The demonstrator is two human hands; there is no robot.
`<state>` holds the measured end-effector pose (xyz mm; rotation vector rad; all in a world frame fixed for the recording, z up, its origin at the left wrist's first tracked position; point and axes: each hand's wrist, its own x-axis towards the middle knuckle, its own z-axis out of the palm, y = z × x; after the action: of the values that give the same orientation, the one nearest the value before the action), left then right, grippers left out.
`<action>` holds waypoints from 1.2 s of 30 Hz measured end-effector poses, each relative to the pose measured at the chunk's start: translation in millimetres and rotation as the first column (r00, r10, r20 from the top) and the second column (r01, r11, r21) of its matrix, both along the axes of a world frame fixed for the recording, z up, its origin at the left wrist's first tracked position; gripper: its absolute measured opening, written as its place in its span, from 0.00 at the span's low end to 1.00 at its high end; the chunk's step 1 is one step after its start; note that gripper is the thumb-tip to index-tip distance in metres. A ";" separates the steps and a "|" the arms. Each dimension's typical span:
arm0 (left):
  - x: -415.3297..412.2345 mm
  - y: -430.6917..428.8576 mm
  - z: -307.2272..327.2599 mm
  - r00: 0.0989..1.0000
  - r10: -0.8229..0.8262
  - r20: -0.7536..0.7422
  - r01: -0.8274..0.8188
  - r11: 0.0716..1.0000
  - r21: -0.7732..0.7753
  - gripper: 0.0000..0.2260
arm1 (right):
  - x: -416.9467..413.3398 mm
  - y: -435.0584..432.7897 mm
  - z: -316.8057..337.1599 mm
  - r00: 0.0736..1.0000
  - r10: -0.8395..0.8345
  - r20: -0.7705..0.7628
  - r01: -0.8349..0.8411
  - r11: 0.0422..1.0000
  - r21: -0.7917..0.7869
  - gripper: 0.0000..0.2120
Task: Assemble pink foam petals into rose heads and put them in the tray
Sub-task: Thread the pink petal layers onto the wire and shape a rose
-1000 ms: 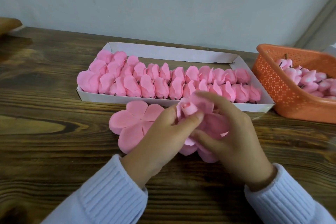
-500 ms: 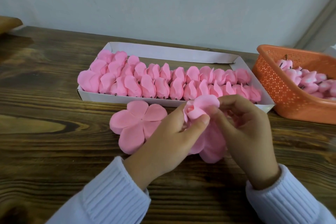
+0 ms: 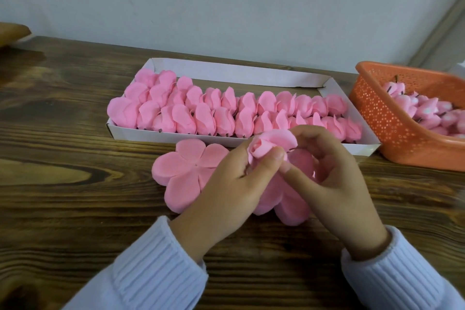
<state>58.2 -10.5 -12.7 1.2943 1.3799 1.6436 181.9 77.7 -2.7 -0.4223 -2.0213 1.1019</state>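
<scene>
Held above the table (image 3: 63,184), about midway along and nearer its front edge than its back: a half-wrapped rose head (image 3: 270,143), tight bud inside, one loose petal curling over the top. Pinched low down by the left hand (image 3: 234,184), fingers (image 3: 273,158) curled and pressed together round the bud's base. Met from the other side by the right hand (image 3: 334,178), fingers (image 3: 314,133) arched over, forefinger tip on the loose petal, thumb pushed in under it beside the left thumb.

Beneath both hands, flat on the wood, a five-petal foam blank (image 3: 292,211), mostly hidden. Just left of it, touching or overlapping (cannot tell which), a second flat blank (image 3: 186,171) lying fully open.

Behind these, toward the back edge, a white tray (image 3: 226,70) packed with rows of finished rose heads (image 3: 226,111). At the right edge, just beside the tray, an orange basket (image 3: 377,118) of pink buds (image 3: 427,113). Pale ribbed sleeves (image 3: 156,267) at both wrists.
</scene>
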 end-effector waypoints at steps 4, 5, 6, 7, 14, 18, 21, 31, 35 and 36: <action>-1.1 -0.3 1.7 0.999 -0.020 0.037 0.019 1.000 0.005 0.07 | 0.6 -0.1 -0.1 0.999 0.052 -0.001 -0.052 0.996 -0.067 0.19; -1.2 -0.2 2.4 0.998 -0.030 0.048 0.029 1.000 0.012 0.07 | 0.5 -0.6 0.8 0.998 0.061 -0.006 -0.061 0.994 -0.090 0.19; -1.1 -0.3 3.5 0.997 -0.046 0.057 0.045 0.999 0.023 0.07 | 0.6 -0.9 1.7 0.997 0.071 -0.015 -0.072 0.991 -0.116 0.19; -0.8 -0.6 5.2 0.996 -0.072 0.061 0.069 0.997 0.037 0.08 | 1.0 -1.0 2.6 0.996 0.088 -0.032 -0.092 0.985 -0.149 0.20; 2.7 -3.4 8.4 0.975 -0.191 0.112 0.184 0.980 0.073 0.13 | 2.0 -2.4 5.9 0.951 0.308 -0.030 -0.300 0.893 -0.336 0.21; 5.8 -4.4 6.5 0.988 -0.136 0.067 0.132 0.989 0.060 0.16 | 1.3 -3.5 4.7 0.942 0.333 -0.027 -0.320 0.877 -0.358 0.19; 7.1 -4.8 7.1 0.995 -0.078 0.067 0.075 0.997 0.035 0.14 | 1.4 -4.0 3.9 0.954 0.300 -0.011 -0.285 0.894 -0.346 0.21; 2.4 -6.5 13.0 0.998 0.013 0.058 -0.017 0.997 0.077 0.10 | -1.5 -0.5 3.0 0.966 0.166 -0.196 -0.245 0.826 -0.509 0.19; 0.8 -7.7 12.9 0.999 -0.008 0.047 0.003 0.994 0.105 0.12 | -1.4 5.6 2.0 0.991 -0.058 -0.124 -0.053 0.677 -0.734 0.13; 1.2 -8.2 12.8 0.999 -0.012 0.037 0.008 0.994 0.111 0.12 | -0.8 6.1 1.7 0.995 -0.047 -0.084 -0.028 0.693 -0.720 0.12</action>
<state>59.3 -18.7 0.2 1.3231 1.2738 1.7506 181.1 83.8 -1.0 -0.7536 -1.4133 1.8682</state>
